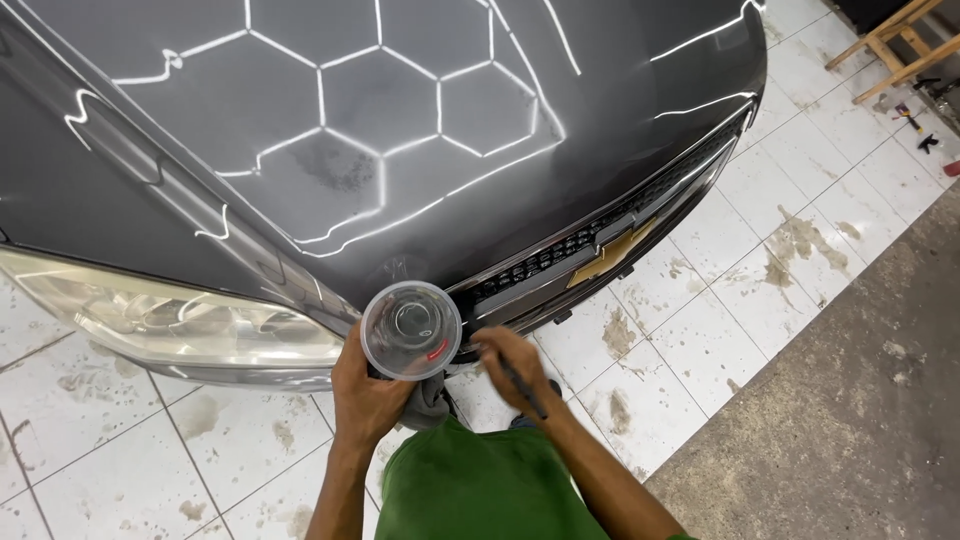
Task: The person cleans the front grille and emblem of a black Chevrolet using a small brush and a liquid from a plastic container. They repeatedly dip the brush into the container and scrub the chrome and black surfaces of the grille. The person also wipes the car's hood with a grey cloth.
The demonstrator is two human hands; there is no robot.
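Green shirt (480, 490) nearest the lens, bottom centre, both forearms reaching forward from it. Dark grey car hood (400, 120) fills the upper frame, glossy, with white hexagon light reflections across it. White tiled floor (760, 300) below and to the right, stained with brown patches; rough grey concrete strip (860, 420) at far right. Headlight (170, 320) at left, clear lens, slightly yellowed. Black grille (600, 245) with a gold emblem runs along the front edge. Wooden frame (895, 45) at top right corner, small tools on the floor beside it. Left hand (368, 395) wraps from below around a clear round plastic cup (411, 329), held up against the hood's front edge near the headlight corner; dark cloth bunched under the same hand. Right hand (512, 365) has fingers closed, pinching a thin dark brush-like tool (528, 388), tip near the bumper just right of the cup.
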